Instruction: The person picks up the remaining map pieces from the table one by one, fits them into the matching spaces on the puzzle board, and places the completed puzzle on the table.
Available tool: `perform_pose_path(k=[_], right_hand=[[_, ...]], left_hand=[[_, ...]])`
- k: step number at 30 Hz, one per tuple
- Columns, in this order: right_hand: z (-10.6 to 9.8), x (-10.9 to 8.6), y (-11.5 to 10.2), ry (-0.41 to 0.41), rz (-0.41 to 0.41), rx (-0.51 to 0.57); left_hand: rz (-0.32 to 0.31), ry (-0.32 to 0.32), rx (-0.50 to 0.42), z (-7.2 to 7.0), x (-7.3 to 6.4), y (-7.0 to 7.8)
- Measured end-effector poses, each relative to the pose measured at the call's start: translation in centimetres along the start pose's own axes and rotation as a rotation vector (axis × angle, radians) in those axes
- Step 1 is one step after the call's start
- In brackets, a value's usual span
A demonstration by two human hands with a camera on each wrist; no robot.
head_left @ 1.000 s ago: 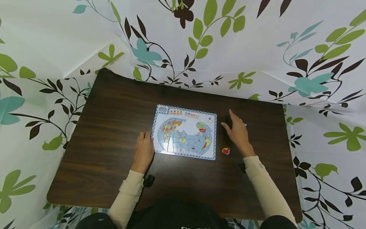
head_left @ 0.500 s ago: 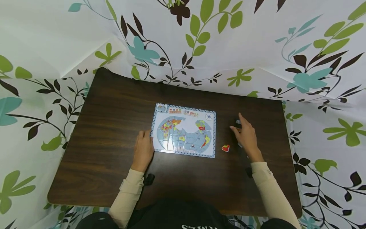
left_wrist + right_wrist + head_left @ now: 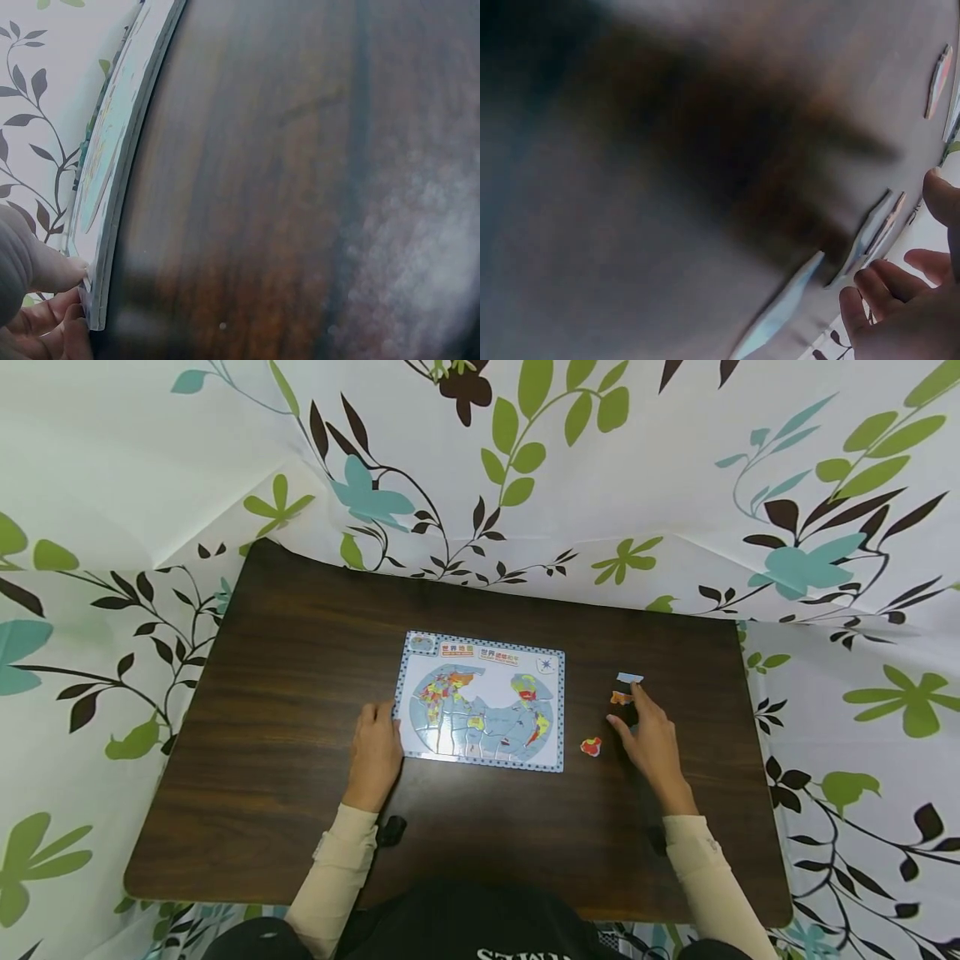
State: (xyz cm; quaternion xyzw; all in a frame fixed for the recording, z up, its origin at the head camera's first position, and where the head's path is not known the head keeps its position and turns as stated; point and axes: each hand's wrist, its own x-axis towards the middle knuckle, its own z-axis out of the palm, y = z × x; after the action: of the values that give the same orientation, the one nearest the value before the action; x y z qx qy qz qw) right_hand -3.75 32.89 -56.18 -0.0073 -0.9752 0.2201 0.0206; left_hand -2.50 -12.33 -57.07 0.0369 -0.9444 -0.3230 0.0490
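Observation:
A world map jigsaw puzzle (image 3: 480, 760) with a blue dotted border lies on the table, with a white gap in the upper middle of its map. My left hand (image 3: 377, 747) holds its left edge; in the left wrist view the thumb and fingers pinch the corner of the board (image 3: 112, 176). To the right lie a red puzzle piece (image 3: 591, 747), an orange piece (image 3: 620, 697) and a pale blue piece (image 3: 630, 677). Over these reaches my right hand (image 3: 654, 739), thumb and fingers apart, fingertips right at the orange piece. A light-coloured piece (image 3: 780, 311) lies beside its fingers in the right wrist view.
The dark wooden table (image 3: 285, 693) extends on both sides of the puzzle. Behind it hangs a white cloth (image 3: 667, 468) printed with leaves and flowers. The person's dark top (image 3: 480, 927) is at the table's front edge.
My right hand has moved right, away from the puzzle, and back slightly toward the person, uncovering the orange and pale blue pieces. My left hand stays at the puzzle's edge.

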Motion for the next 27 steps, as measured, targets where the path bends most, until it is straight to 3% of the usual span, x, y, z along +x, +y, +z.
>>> perform_pose_path(k=[9,19,27], right_hand=[[0.3,-0.2,0.4,-0.003,0.032,-0.038],[0.7,0.5,-0.2,0.211,-0.039,-0.161],[1.2,1.1,-0.2,0.302,-0.042,-0.175]], left_hand=[[-0.002,0.006,-0.007,0.0,-0.2,0.0],[0.003,0.005,0.011,0.0,-0.1,0.1],[-0.002,0.001,0.011,0.0,0.0,0.1]])
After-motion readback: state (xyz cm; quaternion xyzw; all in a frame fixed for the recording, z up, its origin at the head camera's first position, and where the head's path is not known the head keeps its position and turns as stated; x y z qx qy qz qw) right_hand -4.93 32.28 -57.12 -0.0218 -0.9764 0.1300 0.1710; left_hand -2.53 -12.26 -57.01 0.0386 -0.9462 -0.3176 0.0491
